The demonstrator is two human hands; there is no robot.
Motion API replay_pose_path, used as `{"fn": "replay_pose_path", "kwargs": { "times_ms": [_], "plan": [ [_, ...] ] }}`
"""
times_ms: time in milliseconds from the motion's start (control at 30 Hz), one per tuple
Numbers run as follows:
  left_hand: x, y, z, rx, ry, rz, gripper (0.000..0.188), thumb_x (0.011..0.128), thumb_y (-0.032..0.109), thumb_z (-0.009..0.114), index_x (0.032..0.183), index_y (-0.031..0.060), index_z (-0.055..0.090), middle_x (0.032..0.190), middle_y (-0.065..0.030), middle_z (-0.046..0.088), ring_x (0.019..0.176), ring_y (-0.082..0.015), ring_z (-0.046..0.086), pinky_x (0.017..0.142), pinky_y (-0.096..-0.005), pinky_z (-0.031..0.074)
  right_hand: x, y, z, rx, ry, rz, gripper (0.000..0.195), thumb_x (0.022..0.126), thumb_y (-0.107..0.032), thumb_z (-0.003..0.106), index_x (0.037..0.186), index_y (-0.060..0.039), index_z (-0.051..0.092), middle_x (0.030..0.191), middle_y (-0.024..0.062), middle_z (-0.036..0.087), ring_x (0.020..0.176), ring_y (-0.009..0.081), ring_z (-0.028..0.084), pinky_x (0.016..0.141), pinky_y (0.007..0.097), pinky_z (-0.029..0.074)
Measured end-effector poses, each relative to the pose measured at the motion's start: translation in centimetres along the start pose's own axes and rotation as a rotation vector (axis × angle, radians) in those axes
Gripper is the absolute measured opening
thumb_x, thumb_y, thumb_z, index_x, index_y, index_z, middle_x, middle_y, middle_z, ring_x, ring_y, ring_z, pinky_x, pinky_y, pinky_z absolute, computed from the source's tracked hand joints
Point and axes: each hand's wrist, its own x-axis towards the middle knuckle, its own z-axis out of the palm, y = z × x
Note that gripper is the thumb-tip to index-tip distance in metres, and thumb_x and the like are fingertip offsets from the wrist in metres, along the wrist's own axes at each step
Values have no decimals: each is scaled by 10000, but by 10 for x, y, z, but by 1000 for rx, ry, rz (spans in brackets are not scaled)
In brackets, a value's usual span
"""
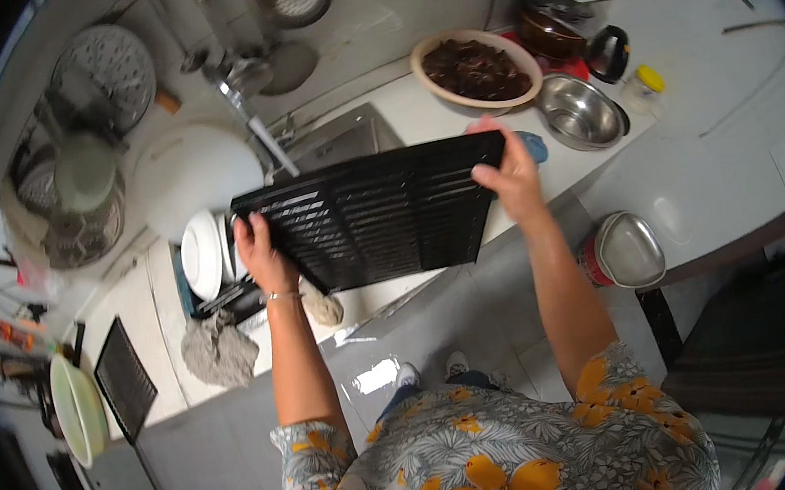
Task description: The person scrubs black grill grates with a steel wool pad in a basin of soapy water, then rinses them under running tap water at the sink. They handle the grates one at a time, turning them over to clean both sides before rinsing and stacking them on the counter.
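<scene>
A black slatted rack or panel is held up in front of me, tilted, over the counter's front edge. My left hand grips its left end, thumb and fingers at the corner. At the right end, my right hand is closed on the other corner. Behind the panel lies a stainless steel sink, partly hidden, with a chrome faucet at its left. White plates stand in a dark dish rack near my left hand. Below them a grey-beige cloth lies crumpled on the counter.
Another black slatted panel and a pale green basin are at the left. A basin of dark food, a steel bowl and a yellow-lidded jar stand right of the sink. Strainers and ladles hang on the wall.
</scene>
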Motion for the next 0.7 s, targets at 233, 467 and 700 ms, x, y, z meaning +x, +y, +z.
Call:
{"fn": "replay_pose_path", "kwargs": {
  "times_ms": [233,467,700],
  "plan": [
    [-4,0,0,-159,-76,10,183,950,170,464,1050,36,539,963,-19,585,857,-88,514,802,-244,408,-27,24,7,-49,179,129,216,854,-99,609,1031,20,575,903,-1,598,786,84,524,720,242,442],
    [12,-12,-12,-108,15,-182,149,932,188,510,930,47,559,881,4,580,799,-83,505,744,-243,415,3,22,7,-292,110,123,260,838,-192,631,938,36,556,802,37,606,746,77,497,687,256,440],
    [9,-24,-17,-80,184,-400,221,905,256,560,829,49,556,834,-24,596,741,-126,526,716,-273,453,-43,19,-47,-105,-132,518,615,802,-203,674,1301,8,384,1108,102,562,1010,158,525,926,293,386]
  ]
}}
